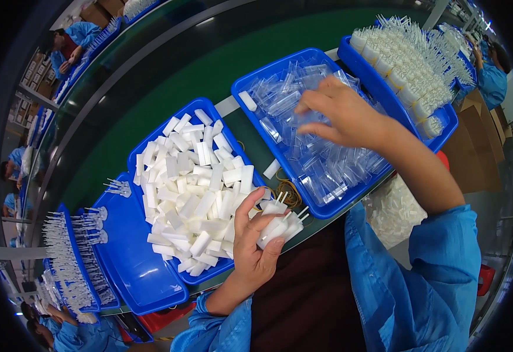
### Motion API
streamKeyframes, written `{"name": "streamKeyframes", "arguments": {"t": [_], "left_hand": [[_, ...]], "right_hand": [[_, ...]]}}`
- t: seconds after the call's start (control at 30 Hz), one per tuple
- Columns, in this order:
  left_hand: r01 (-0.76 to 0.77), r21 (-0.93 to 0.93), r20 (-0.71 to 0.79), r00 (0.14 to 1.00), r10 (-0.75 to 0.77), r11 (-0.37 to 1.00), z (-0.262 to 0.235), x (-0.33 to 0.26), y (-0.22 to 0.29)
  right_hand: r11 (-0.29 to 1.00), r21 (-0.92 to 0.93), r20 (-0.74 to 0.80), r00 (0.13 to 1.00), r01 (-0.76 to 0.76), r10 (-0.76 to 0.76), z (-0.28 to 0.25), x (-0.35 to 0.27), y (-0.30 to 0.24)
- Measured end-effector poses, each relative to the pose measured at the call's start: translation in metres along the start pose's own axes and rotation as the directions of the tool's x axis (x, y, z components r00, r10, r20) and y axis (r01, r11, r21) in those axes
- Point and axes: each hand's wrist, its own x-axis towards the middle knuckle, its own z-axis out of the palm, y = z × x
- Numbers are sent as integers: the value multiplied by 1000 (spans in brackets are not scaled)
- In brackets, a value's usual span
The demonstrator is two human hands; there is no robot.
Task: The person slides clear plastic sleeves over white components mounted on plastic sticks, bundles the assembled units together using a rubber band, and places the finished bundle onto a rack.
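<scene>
My left hand (249, 252) is closed around a small bunch of white block-shaped pieces with thin stems (281, 227), held near the bench's front edge. The stems point up and to the right. Over a blue tray (304, 192) hovers my right hand (345, 117), its fingers curved but apart, with nothing visible between them. That tray is heaped with clear plastic sleeves (333, 167). To its left, another blue tray (211, 107) holds a pile of white rectangular blocks (195, 193), next to my left hand.
At the far right, a blue tray (345, 53) carries banded rows of white stemmed pieces (406, 70). Rubber bands (289, 190) lie between the middle trays. Another blue tray (133, 258) and stemmed pieces (66, 258) stand at left. Co-workers (76, 47) sit along the line.
</scene>
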Motion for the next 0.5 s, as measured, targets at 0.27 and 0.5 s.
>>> {"name": "streamKeyframes", "arguments": {"t": [0.27,0.5], "left_hand": [[-46,121,14,999,44,992,-1,5,-2],[-95,221,49,995,86,971,2,11,4]], "right_hand": [[-52,985,173,892,-166,418,6,-45,-66],[-180,981,150,850,-66,504,12,-57,-85]]}}
